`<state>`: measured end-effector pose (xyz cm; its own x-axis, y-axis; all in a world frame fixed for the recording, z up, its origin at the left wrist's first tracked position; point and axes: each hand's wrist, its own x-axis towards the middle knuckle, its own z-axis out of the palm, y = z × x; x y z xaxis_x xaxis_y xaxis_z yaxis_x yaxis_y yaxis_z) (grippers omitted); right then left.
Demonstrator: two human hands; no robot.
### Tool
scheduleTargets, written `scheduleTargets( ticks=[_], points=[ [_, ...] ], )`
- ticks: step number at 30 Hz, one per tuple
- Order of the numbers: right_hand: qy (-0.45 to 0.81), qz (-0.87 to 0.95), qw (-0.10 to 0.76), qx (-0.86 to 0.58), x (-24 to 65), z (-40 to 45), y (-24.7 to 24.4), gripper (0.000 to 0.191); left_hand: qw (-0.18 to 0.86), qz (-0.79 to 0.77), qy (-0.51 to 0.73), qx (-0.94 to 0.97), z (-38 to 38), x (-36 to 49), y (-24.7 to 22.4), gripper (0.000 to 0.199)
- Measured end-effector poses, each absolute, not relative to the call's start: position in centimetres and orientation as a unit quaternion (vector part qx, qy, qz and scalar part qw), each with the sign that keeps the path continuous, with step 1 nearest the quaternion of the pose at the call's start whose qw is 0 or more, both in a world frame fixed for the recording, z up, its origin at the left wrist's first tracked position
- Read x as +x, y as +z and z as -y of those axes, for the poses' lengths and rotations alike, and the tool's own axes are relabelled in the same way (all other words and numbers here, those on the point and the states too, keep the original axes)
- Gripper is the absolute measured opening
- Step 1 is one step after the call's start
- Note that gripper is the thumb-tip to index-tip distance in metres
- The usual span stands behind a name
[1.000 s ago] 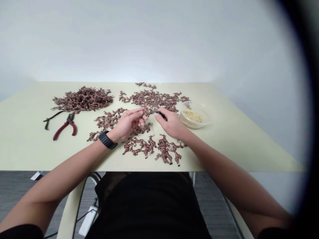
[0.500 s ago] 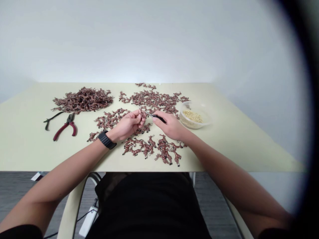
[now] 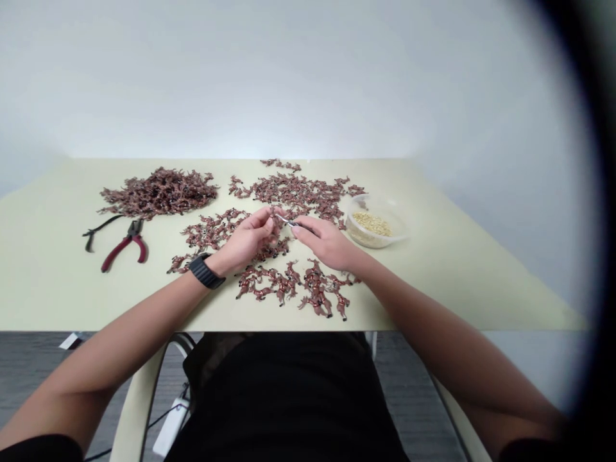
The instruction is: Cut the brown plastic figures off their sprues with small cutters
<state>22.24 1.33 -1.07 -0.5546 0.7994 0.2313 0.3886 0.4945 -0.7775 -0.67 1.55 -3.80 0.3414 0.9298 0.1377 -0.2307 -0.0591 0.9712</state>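
Hundreds of small brown animal figurines [image 3: 158, 194] remain heaped at 10 o'clock and spread across the tabletop [image 3: 58, 282], the left hand [image 3: 250, 239] pinching one at centre, the right hand [image 3: 325, 244] closed on a slim black-handled tool [image 3: 302, 224].

Tabletop [image 3: 481, 282] from the seated worker's side, showing passages and obstacles. Obstacles: a heaped pile of reddish-brown figurines [image 3: 158, 192] at far left; red-handled pliers [image 3: 124, 249] just below it; a wide spread of figurines [image 3: 293, 190] behind the hands; a looser band of figurines [image 3: 289, 285] in front of them; a translucent plastic tub [image 3: 373, 239] at right. The left hand [image 3: 245, 240] and right hand [image 3: 325, 242] nearly meet over the centre, blocking it. Passages: a narrow gap between pile and pliers; a strip along the near table edge; wide pale surface right of the tub.
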Motion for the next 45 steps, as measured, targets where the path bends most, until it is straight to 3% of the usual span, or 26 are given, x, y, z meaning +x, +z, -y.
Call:
scheduleTargets(
  ticks=[6,10,13,17,20,22,24,27,29,33,45],
  points=[
    [0.324,0.797,0.310,-0.405,22.2,-1.3,-1.2,0.033,0.506,-0.348,0.470,0.634,-1.0,-0.5,-3.2,0.050],
    [0.352,0.793,0.314,-0.385,21.7,-1.3,-1.6,0.032,0.479,-0.353,0.469,0.652,-1.0,-0.4,-3.3,0.053],
    [0.461,0.741,0.296,-0.389,21.4,-1.1,-1.8,0.033,0.382,-0.404,0.471,0.685,-1.2,-0.8,-3.5,0.048],
    [0.680,0.601,0.213,-0.363,21.5,-1.3,-1.6,0.036,0.163,-0.432,0.438,0.771,-1.7,-1.9,-3.6,0.040],
    [0.749,0.541,0.184,-0.336,21.8,-1.5,-1.5,0.038,0.097,-0.419,0.423,0.797,-2.0,-2.3,-3.5,0.041],
    [0.735,0.553,0.196,-0.339,21.9,-1.6,-1.4,0.038,0.141,-0.430,0.443,0.774,-1.9,-2.1,-3.3,0.039],
    [0.663,0.609,0.240,-0.363,22.0,-1.7,-1.5,0.039,0.259,-0.429,0.469,0.727,-1.7,-1.7,-3.1,0.038],
    [0.453,0.729,0.320,-0.400,22.0,-1.8,-1.8,0.037,0.458,-0.380,0.473,0.649,-1.6,-1.2,-3.1,0.038],
    [0.332,0.783,0.337,-0.404,22.1,-1.8,-2.0,0.034,0.535,-0.345,0.464,0.616,-1.7,-1.2,-3.3,0.031],
    [0.257,0.821,0.315,-0.401,22.2,-1.7,-2.2,0.029,0.587,-0.315,0.451,0.594,-2.0,-1.2,-3.7,0.027],
    [0.227,0.842,0.314,-0.377,22.3,-1.7,-1.9,0.028,0.614,-0.302,0.442,0.580,-1.7,-1.2,-3.4,0.027]
  ],
)
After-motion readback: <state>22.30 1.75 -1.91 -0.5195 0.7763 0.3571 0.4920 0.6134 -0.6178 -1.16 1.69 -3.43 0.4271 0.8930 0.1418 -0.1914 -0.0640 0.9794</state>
